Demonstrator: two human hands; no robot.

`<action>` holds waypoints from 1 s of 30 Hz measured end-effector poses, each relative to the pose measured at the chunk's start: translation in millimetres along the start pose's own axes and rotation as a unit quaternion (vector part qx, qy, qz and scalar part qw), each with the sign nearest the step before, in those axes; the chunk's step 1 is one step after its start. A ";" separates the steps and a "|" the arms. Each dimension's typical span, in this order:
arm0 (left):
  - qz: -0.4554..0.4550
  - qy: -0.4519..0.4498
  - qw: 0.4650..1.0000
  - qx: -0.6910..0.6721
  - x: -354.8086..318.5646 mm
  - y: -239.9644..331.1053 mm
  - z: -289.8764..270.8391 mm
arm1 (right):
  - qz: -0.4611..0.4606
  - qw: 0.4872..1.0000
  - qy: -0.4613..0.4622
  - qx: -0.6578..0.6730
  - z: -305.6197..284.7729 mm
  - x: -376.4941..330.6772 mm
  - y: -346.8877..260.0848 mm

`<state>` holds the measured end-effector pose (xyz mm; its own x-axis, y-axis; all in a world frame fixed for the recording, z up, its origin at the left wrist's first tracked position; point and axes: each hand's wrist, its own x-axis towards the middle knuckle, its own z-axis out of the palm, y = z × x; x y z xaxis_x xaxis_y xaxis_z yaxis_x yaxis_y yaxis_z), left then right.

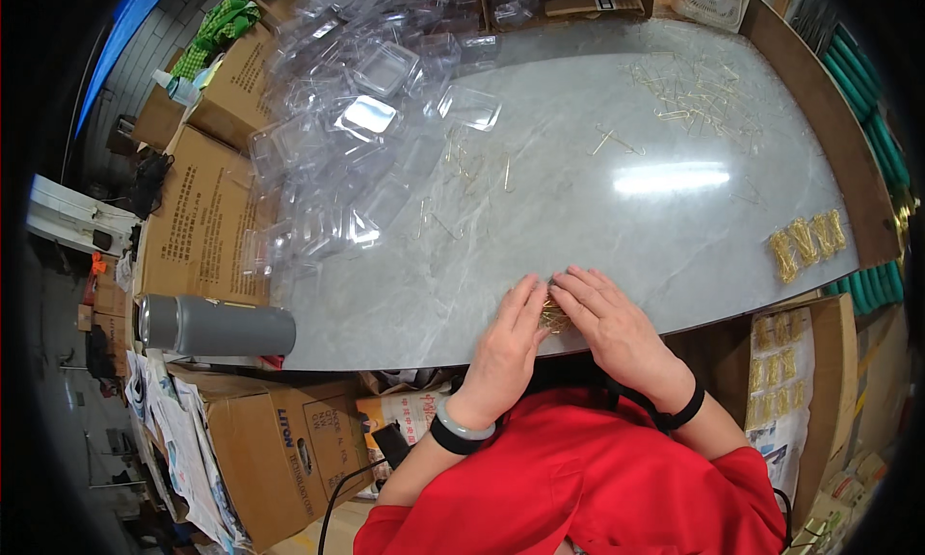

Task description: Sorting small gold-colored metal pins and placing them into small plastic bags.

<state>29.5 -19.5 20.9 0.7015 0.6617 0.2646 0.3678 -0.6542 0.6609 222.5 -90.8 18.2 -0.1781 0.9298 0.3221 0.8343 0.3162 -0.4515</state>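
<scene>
At the front edge of the grey table [385,314], my left hand [509,341] and my right hand [617,331] close in from both sides on a small bunch of gold wire hooks [553,317]. The fingers are long and pressed together, their tips almost meeting above the bunch. Only part of the gold wire shows between the palms; the fingers hide the rest. Loose gold wire hooks [689,92] lie scattered at the far right, with a few more wire pieces [467,165] near the middle.
Clear plastic boxes [385,68] pile up at the far left beside cardboard cartons [198,218]. A grey bottle [222,326] lies on its side at the left edge. Several gold wire bundles [807,245] stand in a row at right, near a brown raised border [819,112].
</scene>
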 end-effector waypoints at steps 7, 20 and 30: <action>-0.040 0.061 0.997 -0.021 7.2 13.6 19.5 | 0.031 0.994 0.056 0.093 6.3 0.4 0.7; -0.026 -0.008 0.998 -0.055 -1.7 -6.7 -15.2 | -0.002 0.998 -0.048 0.050 -16.7 6.9 3.6; -0.009 0.037 0.992 0.122 7.4 -11.8 -23.4 | -0.019 0.994 -0.096 0.053 -24.5 19.6 18.8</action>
<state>16.0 1.7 31.6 0.6506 0.6928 0.3110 0.5221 -0.7055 0.4791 247.5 -71.2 36.4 -0.3137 0.9322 0.1806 0.7674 0.3609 -0.5299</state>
